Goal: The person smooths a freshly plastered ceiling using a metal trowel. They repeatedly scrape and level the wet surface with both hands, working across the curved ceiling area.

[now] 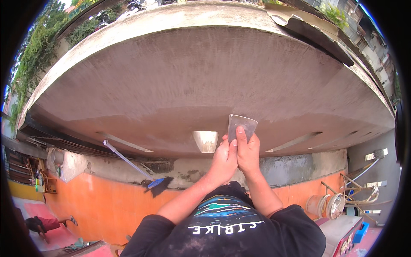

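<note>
Both my hands are together in front of my chest, close to the plastered wall (192, 77). My right hand (249, 150) holds a flat grey metal scraper blade (242, 123), with the thumb laid along its face and the wide edge pointing up. My left hand (224, 156) presses against the right one, its fingers closed and its thumb at the blade's lower left corner. The left fingers behind the blade are partly hidden. The wall's upper part looks lighter, and a darker damp-looking band runs lower down, around a pale slot (205, 141).
A broom (128, 160) with a pale blue handle leans at the left. Buckets (334, 206) stand at the right, beside bamboo poles (361, 192). A dark bent sheet (317, 40) lies on the wall's top. Another person (43, 225) is at the lower left.
</note>
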Available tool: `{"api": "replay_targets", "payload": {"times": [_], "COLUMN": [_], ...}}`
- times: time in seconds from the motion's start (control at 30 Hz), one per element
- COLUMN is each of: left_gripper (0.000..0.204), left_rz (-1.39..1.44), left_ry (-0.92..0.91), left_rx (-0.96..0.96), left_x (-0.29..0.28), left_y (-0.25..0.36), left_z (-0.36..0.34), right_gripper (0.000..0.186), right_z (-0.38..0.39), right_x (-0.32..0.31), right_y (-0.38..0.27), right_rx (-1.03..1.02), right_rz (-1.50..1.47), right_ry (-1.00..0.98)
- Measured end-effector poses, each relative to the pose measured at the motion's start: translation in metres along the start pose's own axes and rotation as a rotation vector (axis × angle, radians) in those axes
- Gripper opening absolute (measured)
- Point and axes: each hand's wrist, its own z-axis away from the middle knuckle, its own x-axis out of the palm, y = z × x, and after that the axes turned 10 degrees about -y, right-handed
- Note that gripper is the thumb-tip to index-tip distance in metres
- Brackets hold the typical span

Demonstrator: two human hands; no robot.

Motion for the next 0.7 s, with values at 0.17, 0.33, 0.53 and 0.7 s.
{"api": "replay_targets", "payload": {"times": [0.17, 0.33, 0.53, 0.7], "left_gripper": [0.038, 0.039, 0.041, 0.042], "left_rz": [-0.045, -0.023, -0.122, 0.043], "left_ry": [-0.007, 0.018, -0.023, -0.103], "left_rx": [-0.036, 0.011, 0.203, 0.126], "left_x": [-0.003, 0.0, -0.008, 0.006], "left_y": [-0.007, 0.009, 0.054, 0.041], "left_z": [-0.007, -0.007, -0.027, -0.013], "right_gripper": [0.042, 0.044, 0.043, 0.041], "right_z": [-0.005, -0.007, -0.028, -0.008], "right_x": [-0.004, -0.001, 0.002, -0.003], "right_y": [0.004, -0.009, -0.058, -0.054], "right_rx": [-0.005, 0.004, -0.223, -0.133], "right_rz": [0.018, -0.007, -0.045, -0.086], "right_ry": [0.006, -0.024, -0.106, -0.075]}}
